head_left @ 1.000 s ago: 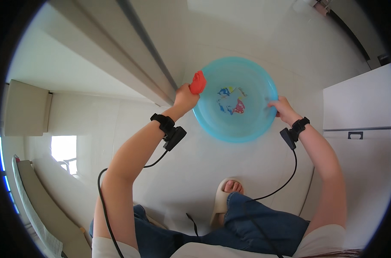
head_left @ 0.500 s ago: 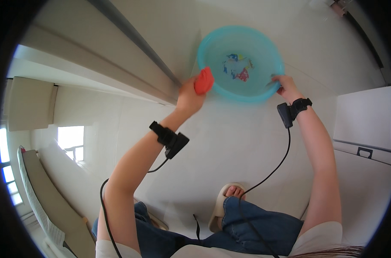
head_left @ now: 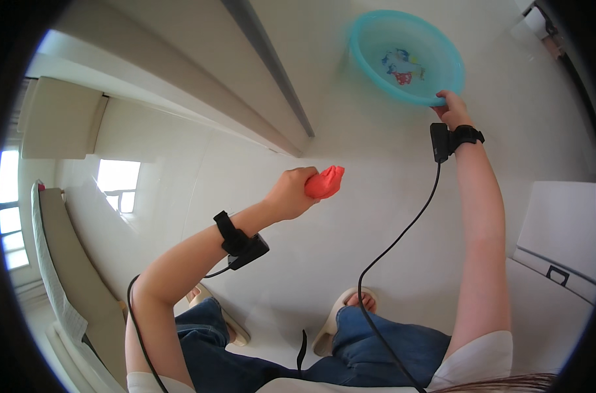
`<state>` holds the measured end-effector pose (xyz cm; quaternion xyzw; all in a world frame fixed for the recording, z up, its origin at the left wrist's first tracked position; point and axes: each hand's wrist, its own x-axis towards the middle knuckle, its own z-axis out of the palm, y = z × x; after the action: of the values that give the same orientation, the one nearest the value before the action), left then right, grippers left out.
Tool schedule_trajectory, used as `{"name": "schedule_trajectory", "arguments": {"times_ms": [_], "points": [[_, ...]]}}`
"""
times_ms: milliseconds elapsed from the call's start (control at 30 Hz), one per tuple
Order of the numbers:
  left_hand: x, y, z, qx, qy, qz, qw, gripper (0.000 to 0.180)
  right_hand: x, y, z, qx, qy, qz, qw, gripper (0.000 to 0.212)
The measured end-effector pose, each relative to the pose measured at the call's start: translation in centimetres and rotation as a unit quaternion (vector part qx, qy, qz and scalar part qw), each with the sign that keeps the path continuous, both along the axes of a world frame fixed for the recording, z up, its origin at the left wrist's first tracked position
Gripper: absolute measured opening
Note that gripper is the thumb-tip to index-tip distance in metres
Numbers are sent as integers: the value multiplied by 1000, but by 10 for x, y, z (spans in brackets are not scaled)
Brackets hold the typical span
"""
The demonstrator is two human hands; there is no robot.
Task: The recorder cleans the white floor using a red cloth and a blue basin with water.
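Note:
My left hand (head_left: 290,195) is closed around a bunched red-orange cloth (head_left: 325,182), which sticks out past the thumb side of the fist. Farther off to the right, my right hand (head_left: 454,110) grips the near right rim of a round light-blue plastic basin (head_left: 368,57). Colourful printed figures decorate the basin's bottom. Whether the basin touches the floor or is lifted, I cannot tell. The cloth and basin are well apart.
A pale door or panel edge (head_left: 271,72) runs along the left of the basin. White cabinets (head_left: 560,216) stand at the right. Below are my sandalled feet (head_left: 362,302) on the glossy floor (head_left: 324,255). Black cables (head_left: 403,237) hang from both wrist straps.
The basin has moved away and to the right with my right hand. My left hand has drawn back toward me with the cloth, away from the basin's edge.

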<state>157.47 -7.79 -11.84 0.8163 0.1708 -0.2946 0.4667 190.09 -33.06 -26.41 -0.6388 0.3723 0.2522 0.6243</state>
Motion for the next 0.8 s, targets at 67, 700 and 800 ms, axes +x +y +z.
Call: {"name": "schedule_trajectory", "arguments": {"times_ms": [67, 700, 800], "points": [[-13, 7, 1, 6, 22, -10, 1000, 34, -5, -2, -2, 1, -1, -11, 1000, 35], [-47, 47, 84, 10, 208, 22, 978, 64, -235, 100, 82, 238, -4, 361, 902, 25], [-59, 43, 106, -96, 242, 122, 958, 58, -271, 132, 159, 358, 17, 524, 773, 37]]}}
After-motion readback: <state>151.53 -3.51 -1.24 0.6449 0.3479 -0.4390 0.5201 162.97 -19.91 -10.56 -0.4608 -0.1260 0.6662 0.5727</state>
